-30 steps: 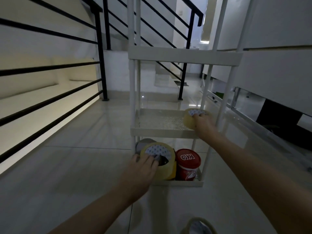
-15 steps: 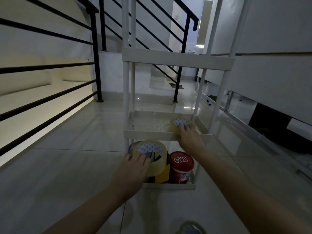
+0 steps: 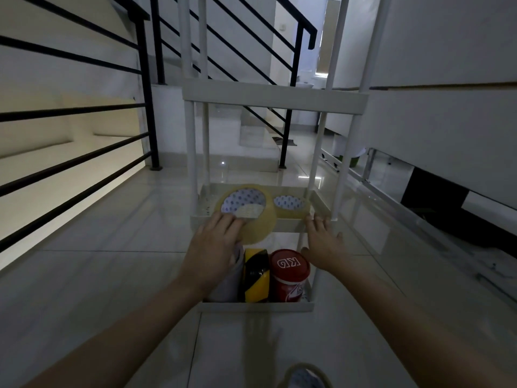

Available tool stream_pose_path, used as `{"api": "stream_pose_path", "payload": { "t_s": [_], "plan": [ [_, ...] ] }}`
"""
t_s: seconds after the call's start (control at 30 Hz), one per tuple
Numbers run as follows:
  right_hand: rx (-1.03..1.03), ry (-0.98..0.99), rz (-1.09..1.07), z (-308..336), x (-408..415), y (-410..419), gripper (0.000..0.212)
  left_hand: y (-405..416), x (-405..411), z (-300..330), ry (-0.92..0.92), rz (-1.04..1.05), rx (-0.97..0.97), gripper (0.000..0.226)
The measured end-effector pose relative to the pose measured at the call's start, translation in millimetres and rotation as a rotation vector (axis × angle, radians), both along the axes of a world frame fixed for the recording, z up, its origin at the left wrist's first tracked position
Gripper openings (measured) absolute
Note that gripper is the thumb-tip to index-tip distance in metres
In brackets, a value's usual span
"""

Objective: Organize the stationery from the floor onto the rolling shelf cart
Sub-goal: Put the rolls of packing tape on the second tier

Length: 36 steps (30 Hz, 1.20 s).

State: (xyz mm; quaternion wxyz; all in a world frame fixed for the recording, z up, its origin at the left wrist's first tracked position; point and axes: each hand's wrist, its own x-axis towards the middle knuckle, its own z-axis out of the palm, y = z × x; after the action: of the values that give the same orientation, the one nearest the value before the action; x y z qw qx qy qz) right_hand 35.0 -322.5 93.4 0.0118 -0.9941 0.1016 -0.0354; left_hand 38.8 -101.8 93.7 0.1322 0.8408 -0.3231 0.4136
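Note:
A white rolling shelf cart (image 3: 275, 98) stands on the tiled floor ahead of me. My left hand (image 3: 214, 247) holds a large clear tape roll (image 3: 257, 219), tilted over the front rim of the middle shelf (image 3: 288, 224). A smaller clear tape roll (image 3: 291, 205) lies flat on that shelf at the right. My right hand (image 3: 324, 243) is open, its fingertips at the shelf's front right rim and clear of the small roll. The bottom shelf holds a grey roll (image 3: 228, 281), a yellow-and-black tape roll (image 3: 256, 275) and a red can (image 3: 289, 273).
Another tape roll (image 3: 306, 376) lies on the floor at the bottom edge of the view. A black stair railing (image 3: 145, 88) runs along the left and behind the cart. A white wall and low dark opening (image 3: 436, 200) are on the right.
My left hand has lifted the large clear roll from the bottom shelf up to the middle shelf's front rim. My right hand has let go of the small roll, which now lies on the shelf.

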Motion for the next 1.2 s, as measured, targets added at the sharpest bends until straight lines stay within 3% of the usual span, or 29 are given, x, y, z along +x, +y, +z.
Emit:
{"api": "stream_pose_path", "payload": {
  "t_s": [0.13, 0.23, 0.33, 0.43, 0.67, 0.8, 1.03, 1.2],
  "plan": [
    [-0.012, 0.042, 0.027, -1, 2, -2, 0.081, -7, 25, 14, 0.062, 0.053, -0.043, 0.042],
    [-0.034, 0.038, 0.032, -4, 3, -3, 0.083, -15, 43, 28, 0.215, 0.102, -0.034, 0.045],
    [-0.025, 0.031, 0.031, -6, 3, -5, 0.084, -26, 61, 34, 0.339, 0.191, 0.086, 0.045],
    [-0.024, 0.016, 0.028, -10, 3, -5, 0.083, -36, 70, 28, 0.362, 0.211, 0.175, 0.045],
    [-0.051, -0.024, 0.025, -16, 2, -2, 0.080, -48, 99, 20, 0.465, 0.223, 0.162, 0.046],
    [-0.073, -0.040, 0.015, -20, 3, -1, 0.078, -49, 101, 17, 0.490, 0.131, 0.042, 0.042],
    [-0.102, -0.029, 0.019, -21, 3, -1, 0.082, -44, 110, 7, 0.772, 0.028, 0.113, 0.046],
    [-0.091, -0.009, 0.013, -19, -2, 4, 0.082, -47, 81, -2, 0.635, 0.198, 0.263, 0.052]
  ]
}}
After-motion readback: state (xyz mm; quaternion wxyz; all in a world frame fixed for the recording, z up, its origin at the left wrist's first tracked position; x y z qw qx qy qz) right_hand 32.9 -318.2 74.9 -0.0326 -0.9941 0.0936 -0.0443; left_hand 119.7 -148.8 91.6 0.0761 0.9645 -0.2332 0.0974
